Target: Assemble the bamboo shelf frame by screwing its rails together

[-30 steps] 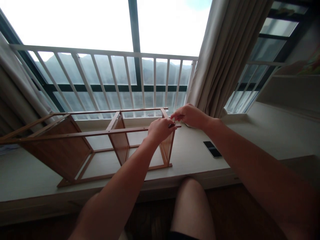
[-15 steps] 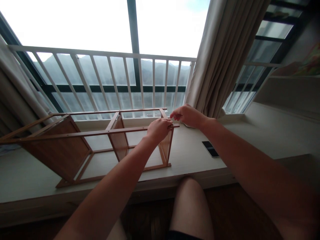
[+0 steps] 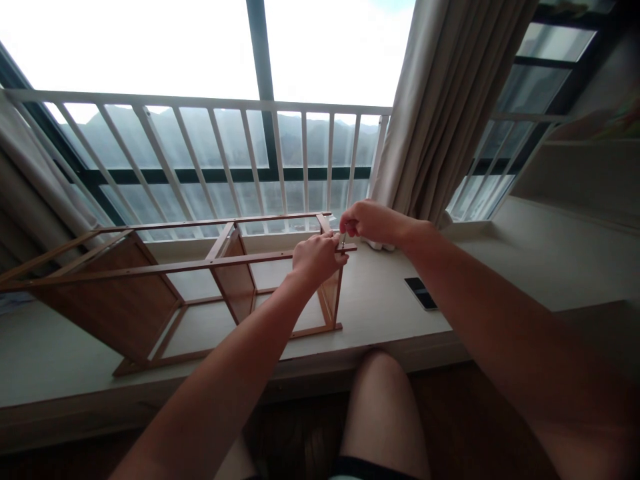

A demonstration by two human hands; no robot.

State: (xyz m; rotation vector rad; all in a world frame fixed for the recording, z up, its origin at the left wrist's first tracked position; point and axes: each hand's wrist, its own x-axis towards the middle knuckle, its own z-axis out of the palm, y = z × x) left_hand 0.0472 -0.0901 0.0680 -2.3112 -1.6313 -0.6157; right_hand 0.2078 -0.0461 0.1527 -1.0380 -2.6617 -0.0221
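A brown wooden shelf rack lies on its side on the pale window ledge. My left hand is closed around the right end of its upper near rail, with fingertips near the rail's tip. Just above that tip, my right hand pinches a thin metal rod that stands upright with its lower end at the rail. Whether it is a hex key or a screw is too small to tell. My fingers partly cover the joint between rail and shelf panel.
A dark phone lies on the ledge right of the rack. Behind are a white railing and windows. A beige curtain hangs close beyond my right hand. My knee is below the ledge's front edge.
My right hand has risen slightly and now shows the thin metal rod upright above the rail end. My left hand stays on the rail. The view has shifted a little.
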